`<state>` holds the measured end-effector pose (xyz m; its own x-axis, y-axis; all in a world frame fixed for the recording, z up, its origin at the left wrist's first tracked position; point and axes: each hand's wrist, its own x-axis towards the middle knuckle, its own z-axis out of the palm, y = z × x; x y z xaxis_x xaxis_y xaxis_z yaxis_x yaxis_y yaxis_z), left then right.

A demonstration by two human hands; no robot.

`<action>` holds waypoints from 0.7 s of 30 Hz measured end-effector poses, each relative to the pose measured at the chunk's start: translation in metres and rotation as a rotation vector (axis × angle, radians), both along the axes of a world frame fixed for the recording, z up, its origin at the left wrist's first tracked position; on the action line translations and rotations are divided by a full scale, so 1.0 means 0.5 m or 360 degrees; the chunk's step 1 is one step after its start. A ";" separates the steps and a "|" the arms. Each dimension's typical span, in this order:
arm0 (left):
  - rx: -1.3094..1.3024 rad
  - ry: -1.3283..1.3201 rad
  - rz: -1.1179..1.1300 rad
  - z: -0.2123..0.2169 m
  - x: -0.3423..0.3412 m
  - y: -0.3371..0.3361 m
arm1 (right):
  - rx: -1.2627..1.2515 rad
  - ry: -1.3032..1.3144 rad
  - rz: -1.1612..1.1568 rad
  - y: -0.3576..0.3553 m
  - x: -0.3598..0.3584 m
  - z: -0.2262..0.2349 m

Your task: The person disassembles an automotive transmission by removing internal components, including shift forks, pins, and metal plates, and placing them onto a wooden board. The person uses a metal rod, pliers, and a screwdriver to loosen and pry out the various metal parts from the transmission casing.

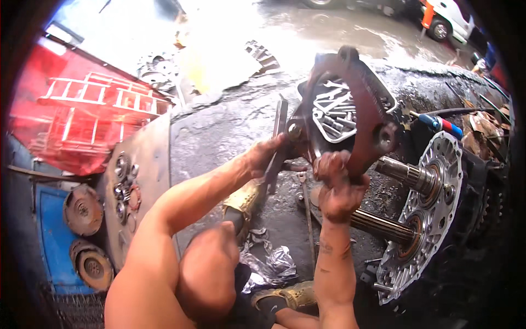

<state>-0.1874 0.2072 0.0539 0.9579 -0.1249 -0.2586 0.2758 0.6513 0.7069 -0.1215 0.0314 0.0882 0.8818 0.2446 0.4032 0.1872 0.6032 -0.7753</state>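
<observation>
In front of me, a dark reddish-brown metal bracket [366,104] with a large round opening is held up and tilted. My right hand [338,189] is closed around its lower edge. My left hand [267,156] is at the bracket's left side, fingers closed by a lug with a round bolt-like end [295,130]. A narrow dark flat bar [280,118] runs past the left hand; whether it is joined to the bracket I cannot tell. Through the opening shows a metal tray [331,138] of wrenches and sockets. Right of my right hand, a splined shaft [383,226] sticks out of a gearbox housing [438,189].
A second splined shaft [402,172] juts from the housing. A long wrench [308,214] and crumpled silvery foil [268,260] lie near my yellow shoes [296,295]. Gears and rings [126,186] rest on a board at left, beside rusty discs [83,210]. A blue-red cylinder [441,124] lies behind the housing.
</observation>
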 end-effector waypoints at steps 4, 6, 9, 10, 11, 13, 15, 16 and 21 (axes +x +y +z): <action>0.0164 -0.0271 0.0040 0.146 0.034 -0.018 | -0.0251 -0.0942 -0.0688 -0.002 0.011 0.037; 0.0219 -0.0338 0.0124 0.207 0.017 -0.006 | -0.0047 -0.0196 -0.0363 0.004 -0.015 0.065; 0.0208 -0.0338 0.0341 0.226 -0.039 0.044 | 0.0432 0.0346 0.0440 0.054 -0.041 0.162; 0.0199 -0.0371 0.0435 0.216 -0.039 0.034 | 0.0547 0.0279 0.0612 0.055 -0.033 0.142; 0.0187 -0.0374 0.0557 0.197 -0.035 0.027 | 0.0435 -0.0008 0.0569 0.067 -0.050 0.156; -0.0322 -0.0351 0.0554 0.163 -0.059 0.034 | 0.0543 0.0255 0.0771 0.069 -0.074 0.155; -0.0379 -0.0273 0.0614 0.123 -0.110 0.062 | 0.0406 0.0275 0.0633 0.110 -0.140 0.143; -0.0396 -0.0197 0.0610 0.110 -0.163 0.096 | 0.0341 0.0345 0.0656 0.141 -0.177 0.127; -0.0683 0.0139 0.0865 -0.033 -0.435 0.204 | -0.0012 0.0720 0.0902 0.290 -0.376 0.027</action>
<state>-0.4047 0.3093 0.0375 0.8914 0.2577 -0.3728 -0.1242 0.9300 0.3460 -0.3095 0.1765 0.1016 0.6986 0.7150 0.0253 -0.4929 0.5066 -0.7074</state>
